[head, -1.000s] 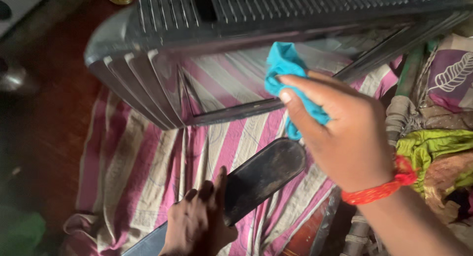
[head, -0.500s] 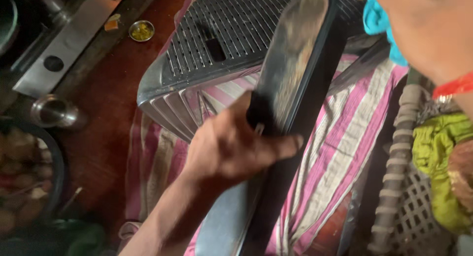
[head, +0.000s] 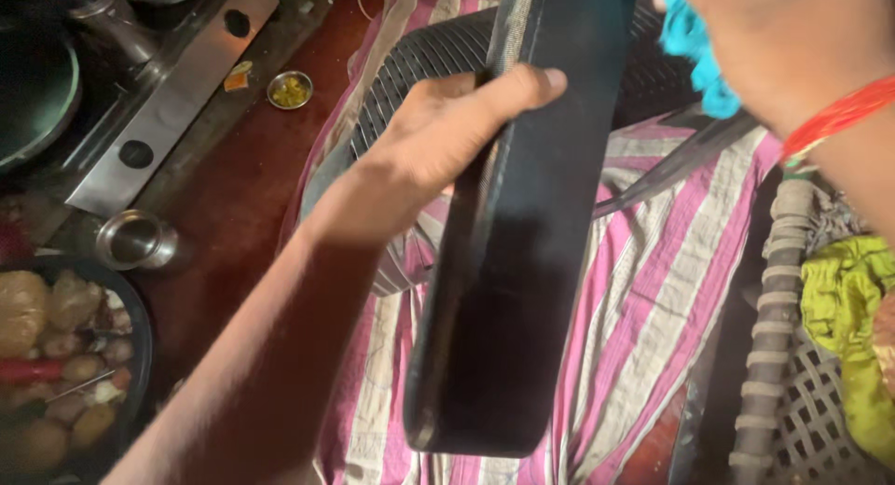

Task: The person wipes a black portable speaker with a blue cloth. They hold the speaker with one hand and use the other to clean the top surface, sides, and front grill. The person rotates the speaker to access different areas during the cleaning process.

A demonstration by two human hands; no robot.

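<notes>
Two hands in view. Your left hand (head: 447, 131) is closed around the edge of a long black blade (head: 508, 261), thumb across its face, holding it raised and tilted above the striped cloth (head: 643, 289). Your right hand (head: 783, 37), top right, is closed on a blue rag (head: 690, 51), just beside the blade's upper end. A dark grille (head: 410, 61) lies behind the blade.

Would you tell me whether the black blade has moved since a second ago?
Yes: the black blade has been lifted off the striped cloth by the left hand.
</notes>
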